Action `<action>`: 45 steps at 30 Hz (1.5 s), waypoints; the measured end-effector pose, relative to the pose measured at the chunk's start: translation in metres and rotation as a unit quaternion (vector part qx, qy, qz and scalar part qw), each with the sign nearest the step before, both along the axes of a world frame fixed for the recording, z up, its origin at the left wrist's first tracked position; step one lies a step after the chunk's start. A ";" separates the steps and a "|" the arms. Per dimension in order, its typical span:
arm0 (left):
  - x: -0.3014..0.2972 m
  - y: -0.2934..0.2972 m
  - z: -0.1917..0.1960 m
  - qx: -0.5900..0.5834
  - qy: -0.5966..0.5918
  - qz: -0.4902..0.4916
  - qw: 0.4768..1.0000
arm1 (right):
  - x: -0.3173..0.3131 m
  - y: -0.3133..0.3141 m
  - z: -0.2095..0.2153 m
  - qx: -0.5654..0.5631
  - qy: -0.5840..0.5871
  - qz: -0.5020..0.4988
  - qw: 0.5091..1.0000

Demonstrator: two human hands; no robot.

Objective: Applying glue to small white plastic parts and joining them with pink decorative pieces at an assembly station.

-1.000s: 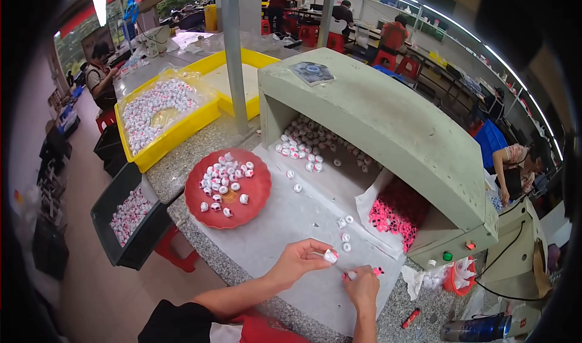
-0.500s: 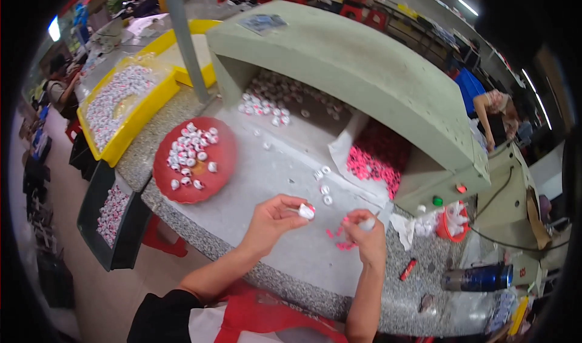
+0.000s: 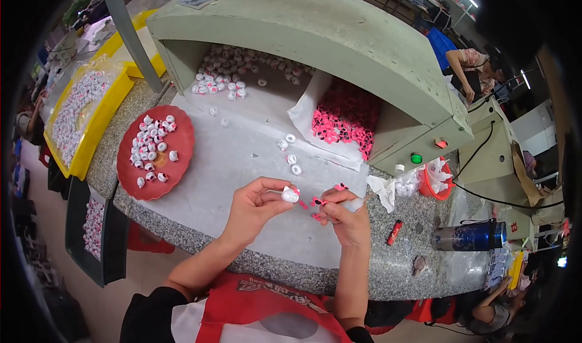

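My left hand (image 3: 257,206) pinches a small white cat-head piece (image 3: 290,194) with a pink spot between thumb and fingertips. Close beside it, my right hand (image 3: 347,219) is closed around a small whitish squeeze bottle (image 3: 354,205). At that hand's fingertips is a tiny pink-and-black piece (image 3: 316,202). A few pink bits (image 3: 303,204) lie on the white paper sheet (image 3: 242,161) below the hands. Several white rings (image 3: 292,159) rest farther back on the paper. To the left, a red plate (image 3: 130,173) holds many white-and-pink heads.
A pale green arched machine housing (image 3: 303,22) stands behind, with white heads (image 3: 230,70) and pink pieces (image 3: 345,116) heaped inside. On the left are a yellow tray (image 3: 121,100) and a dark bin (image 3: 115,246). A red lighter (image 3: 394,233), blue tumbler (image 3: 470,236) and red cup (image 3: 438,188) lie right.
My right hand has moved closer to the left, and a pink-and-black piece now shows at its fingertips. The view has shifted, so the whole bench appears farther left and higher.
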State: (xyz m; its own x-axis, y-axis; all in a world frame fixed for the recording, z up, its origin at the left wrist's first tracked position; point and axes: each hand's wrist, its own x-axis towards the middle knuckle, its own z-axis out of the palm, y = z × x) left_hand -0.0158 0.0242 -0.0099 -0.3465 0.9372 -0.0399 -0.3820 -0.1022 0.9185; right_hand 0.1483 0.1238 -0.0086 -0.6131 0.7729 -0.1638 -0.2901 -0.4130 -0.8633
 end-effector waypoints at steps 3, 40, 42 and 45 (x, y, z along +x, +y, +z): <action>0.003 -0.001 0.002 0.001 0.016 0.000 1.000 | -0.008 -0.014 0.013 0.043 -0.003 0.014 0.999; 0.016 -0.008 0.009 0.079 0.062 -0.015 0.995 | -0.015 -0.032 0.020 0.314 -0.144 -0.055 0.937; 0.015 -0.008 0.010 0.064 0.039 -0.015 0.997 | -0.017 -0.034 0.024 0.293 -0.141 -0.058 0.944; 0.015 -0.009 0.009 0.050 0.018 -0.016 0.998 | -0.018 -0.036 0.027 0.270 -0.145 -0.053 0.950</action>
